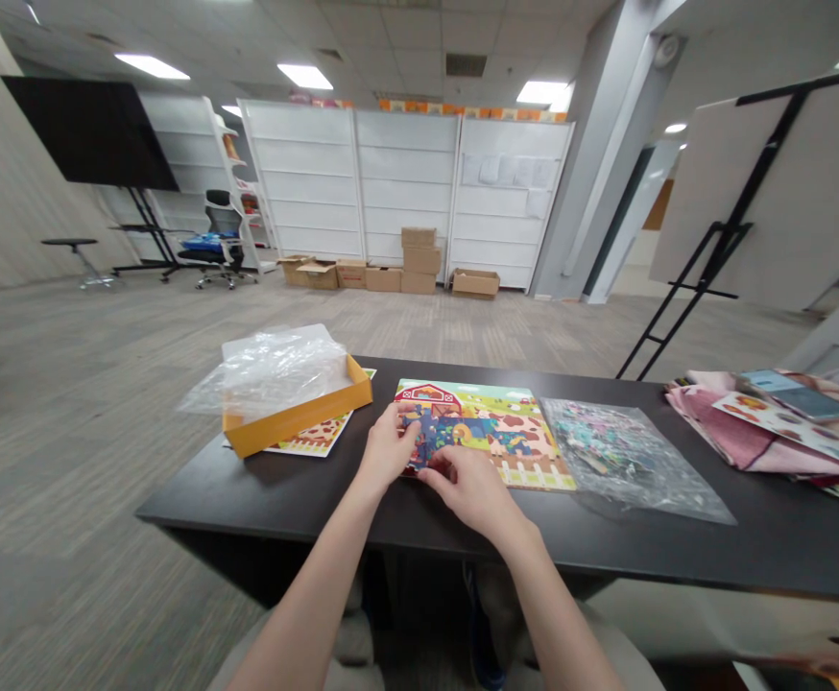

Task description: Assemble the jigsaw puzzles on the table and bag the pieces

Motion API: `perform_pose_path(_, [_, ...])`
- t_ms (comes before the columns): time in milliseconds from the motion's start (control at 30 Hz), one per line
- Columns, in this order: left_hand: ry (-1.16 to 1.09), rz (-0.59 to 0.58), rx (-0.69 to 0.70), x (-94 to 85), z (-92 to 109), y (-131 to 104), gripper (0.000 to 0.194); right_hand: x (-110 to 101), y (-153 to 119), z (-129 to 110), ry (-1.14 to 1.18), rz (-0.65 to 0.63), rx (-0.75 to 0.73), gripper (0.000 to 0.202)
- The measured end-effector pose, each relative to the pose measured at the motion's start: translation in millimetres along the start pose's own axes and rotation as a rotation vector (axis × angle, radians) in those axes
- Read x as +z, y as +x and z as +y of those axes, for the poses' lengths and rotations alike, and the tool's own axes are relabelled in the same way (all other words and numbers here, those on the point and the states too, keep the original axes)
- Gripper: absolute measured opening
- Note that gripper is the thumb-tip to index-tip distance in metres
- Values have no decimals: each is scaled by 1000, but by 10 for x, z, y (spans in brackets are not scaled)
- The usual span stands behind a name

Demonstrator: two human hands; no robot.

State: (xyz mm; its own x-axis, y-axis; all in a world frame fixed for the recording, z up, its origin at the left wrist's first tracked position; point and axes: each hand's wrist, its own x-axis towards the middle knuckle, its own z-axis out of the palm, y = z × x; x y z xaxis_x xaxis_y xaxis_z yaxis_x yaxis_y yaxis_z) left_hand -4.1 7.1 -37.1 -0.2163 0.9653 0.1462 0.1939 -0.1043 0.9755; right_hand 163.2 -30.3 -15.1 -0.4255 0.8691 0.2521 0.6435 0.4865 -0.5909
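Observation:
A farm-picture board [535,470] with a red barn, cows and a white fence lies on the black table. Dark blue jigsaw pieces [473,429], joined into a patch, rest on its middle and left. My left hand [389,446] lies over the board's left side, fingers and thumb apart and touching the pieces there. At the front edge, my right hand [473,485] has its fingers curled toward the thumb on a puzzle piece, mostly hidden by the hand. A clear plastic bag [628,451] of loose colourful pieces lies right of the board.
On the left a yellow box [300,413] holding crumpled clear plastic [282,365] sits on another farm-picture sheet [319,440]. Pink cloth [714,422], a phone [798,393] and a printed card [801,432] are at the right. The black table's [282,509] front edge runs beneath my forearms.

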Motion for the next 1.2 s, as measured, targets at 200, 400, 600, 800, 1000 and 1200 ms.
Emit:
perform_pose_path(200, [25,-8,23,-14,-25,-2,29,33,-11,-19,188,31,-61,7])
perform_pose_path(400, [-82,-11,-63,-48,23,-11,31,6,0,-63,312,-14,-88,2])
perform_pose_path(600, [-108,2,-58,-88,103,-44,33,-158,-34,42,359,85,-144,5])
perform_pose_path(800, [-323,-200,-113,2,223,-144,38,-256,49,206,222,313,-149,10])
perform_pose_path(1000, [-374,-209,-101,72,283,-179,45,-223,173,248,82,316,-228,18])
perform_pose_path(1200, [-430,-14,-56,63,159,-65,44,-216,105,318,-170,183,11,16])
